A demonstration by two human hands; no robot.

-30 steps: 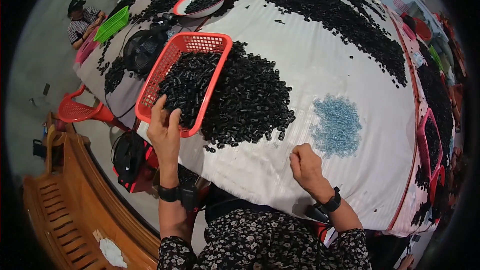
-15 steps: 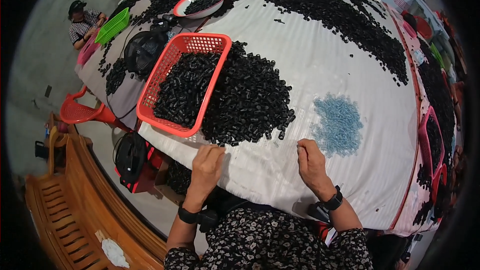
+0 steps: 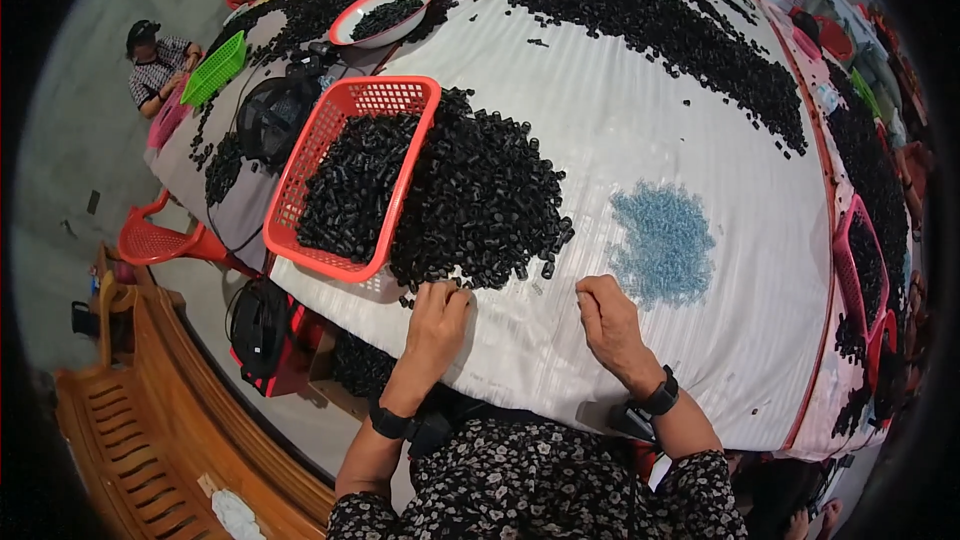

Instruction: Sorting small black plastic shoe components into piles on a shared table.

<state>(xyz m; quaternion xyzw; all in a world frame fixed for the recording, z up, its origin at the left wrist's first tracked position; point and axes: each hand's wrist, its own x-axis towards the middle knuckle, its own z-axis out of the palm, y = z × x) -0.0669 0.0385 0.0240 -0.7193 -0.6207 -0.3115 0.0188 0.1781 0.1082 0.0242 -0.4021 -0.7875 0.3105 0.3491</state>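
My left hand [image 3: 437, 324] is at the near edge of a heap of small black cylindrical plastic pieces [image 3: 485, 195]; its fingers are closed, and whatever is between the fingertips is too small to make out. To the right, my right hand [image 3: 609, 328] hovers low over the white cloth in a pinch, with its contents also hidden. Just beyond it lies a patch of tiny clear-bluish pieces [image 3: 662, 245]. A red plastic basket [image 3: 283, 215] holding more black pieces leans against the heap's left side.
A white cloth [image 3: 740, 340] covers the table. A wide band of black pieces [image 3: 660, 30] runs across its far side. Beyond the basket are a black fan [image 3: 272, 120] and a red-rimmed basin [image 3: 405, 33]. A wooden bench [image 3: 130, 420] stands at lower left; people sit farther back.
The view has shifted slightly. My left hand has moved a little right along the heap's near edge. My right hand stays pinched in nearly the same place over the cloth.
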